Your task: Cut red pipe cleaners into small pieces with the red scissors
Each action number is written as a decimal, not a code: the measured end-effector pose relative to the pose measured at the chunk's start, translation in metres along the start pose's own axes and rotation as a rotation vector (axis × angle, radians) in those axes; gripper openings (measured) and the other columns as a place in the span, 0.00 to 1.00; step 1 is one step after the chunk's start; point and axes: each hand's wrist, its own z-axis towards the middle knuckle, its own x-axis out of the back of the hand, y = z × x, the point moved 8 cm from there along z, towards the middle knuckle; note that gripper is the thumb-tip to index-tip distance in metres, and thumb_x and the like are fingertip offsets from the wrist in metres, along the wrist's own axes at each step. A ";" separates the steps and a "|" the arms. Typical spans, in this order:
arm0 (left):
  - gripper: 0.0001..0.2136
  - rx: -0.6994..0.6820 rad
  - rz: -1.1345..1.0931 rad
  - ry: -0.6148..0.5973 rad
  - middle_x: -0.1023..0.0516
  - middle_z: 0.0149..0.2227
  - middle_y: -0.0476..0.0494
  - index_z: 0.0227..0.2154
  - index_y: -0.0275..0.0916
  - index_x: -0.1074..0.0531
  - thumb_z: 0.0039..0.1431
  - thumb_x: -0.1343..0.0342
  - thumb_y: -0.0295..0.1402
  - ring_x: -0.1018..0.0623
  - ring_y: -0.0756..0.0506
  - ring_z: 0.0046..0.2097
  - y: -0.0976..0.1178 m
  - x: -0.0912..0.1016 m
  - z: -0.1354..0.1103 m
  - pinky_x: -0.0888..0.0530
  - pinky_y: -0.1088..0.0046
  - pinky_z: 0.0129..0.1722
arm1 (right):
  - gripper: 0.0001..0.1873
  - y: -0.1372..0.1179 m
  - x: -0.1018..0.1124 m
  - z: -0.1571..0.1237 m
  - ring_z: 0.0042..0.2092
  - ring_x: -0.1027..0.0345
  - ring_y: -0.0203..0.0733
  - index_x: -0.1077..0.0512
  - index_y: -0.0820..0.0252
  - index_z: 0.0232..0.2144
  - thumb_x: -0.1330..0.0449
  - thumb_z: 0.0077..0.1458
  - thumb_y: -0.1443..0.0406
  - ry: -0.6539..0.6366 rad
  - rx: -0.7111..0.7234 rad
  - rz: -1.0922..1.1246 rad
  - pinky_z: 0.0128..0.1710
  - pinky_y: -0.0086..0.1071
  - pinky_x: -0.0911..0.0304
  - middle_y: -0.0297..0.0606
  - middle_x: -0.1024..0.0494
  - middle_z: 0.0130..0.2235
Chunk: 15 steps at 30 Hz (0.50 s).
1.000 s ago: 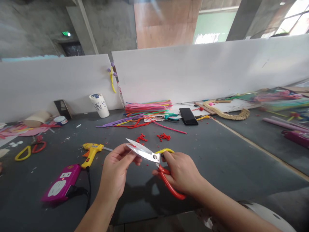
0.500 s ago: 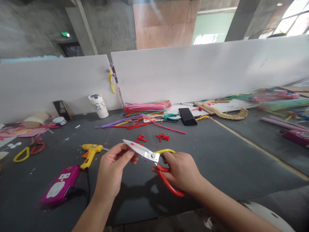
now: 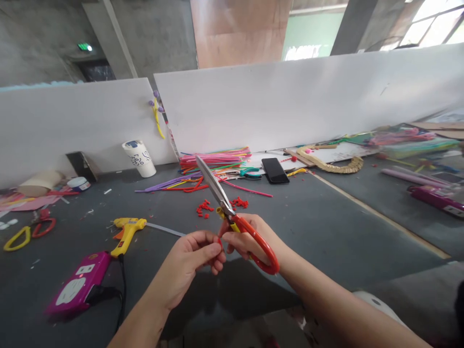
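Observation:
My left hand (image 3: 190, 256) pinches a small red piece of pipe cleaner (image 3: 220, 243) between thumb and fingertips. Most of that piece is covered by the fingers. My right hand (image 3: 252, 238) is wrapped round scissors (image 3: 213, 186) with one red and one yellow handle. Their blades are closed and point up and to the left, away from the left hand. The right fingertips come close to the red piece; I cannot tell whether they touch it. Beyond the hands lie two little heaps of red cut bits, a left heap (image 3: 205, 208) and a right heap (image 3: 239, 203).
On the left are a yellow glue gun (image 3: 126, 235), a magenta power box (image 3: 81, 282) with a cable, and more scissors (image 3: 31, 232). Along the back stand a paper cup (image 3: 139, 159), pipe cleaners (image 3: 213, 162), teal pliers (image 3: 250, 172) and a phone (image 3: 275, 170). A white partition (image 3: 271, 104) rises behind.
The scissors have swung from lying across the left fingertips to pointing upward. My left hand has moved right, close to the right hand, and the red piece now shows at its fingertips.

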 end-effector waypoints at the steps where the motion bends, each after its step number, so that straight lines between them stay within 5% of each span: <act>1: 0.04 0.021 -0.011 -0.023 0.27 0.21 0.48 0.25 0.34 0.30 0.49 0.45 0.30 0.30 0.54 0.23 -0.002 -0.001 0.000 0.35 0.80 0.23 | 0.05 0.000 -0.002 0.000 0.16 0.47 0.27 0.34 0.62 0.25 0.46 0.45 0.65 -0.036 0.008 0.007 0.15 0.21 0.49 0.25 0.38 0.16; 11: 0.04 0.096 0.012 -0.100 0.30 0.19 0.49 0.23 0.32 0.29 0.47 0.44 0.28 0.33 0.55 0.21 -0.010 -0.005 0.000 0.37 0.81 0.21 | 0.03 -0.008 -0.013 -0.004 0.17 0.47 0.25 0.37 0.63 0.24 0.46 0.45 0.68 -0.200 0.047 0.000 0.14 0.20 0.50 0.28 0.35 0.20; 15: 0.03 -0.002 0.087 0.041 0.27 0.23 0.48 0.27 0.34 0.29 0.46 0.44 0.28 0.30 0.52 0.24 -0.003 0.009 0.003 0.34 0.78 0.25 | 0.02 -0.002 -0.008 0.000 0.16 0.47 0.26 0.37 0.62 0.23 0.47 0.45 0.67 -0.126 -0.008 -0.078 0.14 0.20 0.50 0.27 0.36 0.19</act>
